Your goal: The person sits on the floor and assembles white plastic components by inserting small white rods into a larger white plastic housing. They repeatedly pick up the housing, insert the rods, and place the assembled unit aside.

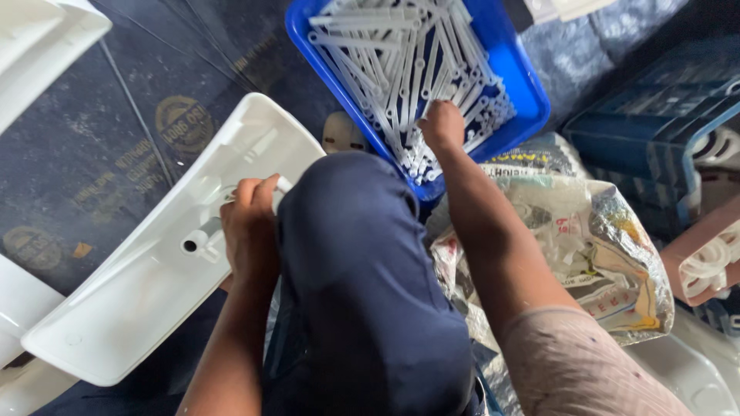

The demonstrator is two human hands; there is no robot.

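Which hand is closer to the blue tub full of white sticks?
Right. The right hand is inside the blue tub, touching the white sticks. The left hand is away from it, on the white plastic lid.

We cannot see the fingertips of our right hand (441,125); they are buried among the white plastic rods (408,62) in the blue tray (518,73), whose far end the top edge cuts off. Our knee (358,262) hides part of the white shell (146,262) and our left hand's (248,231) palm. What lies inside the crumpled sack (593,246) is too jumbled to tell.
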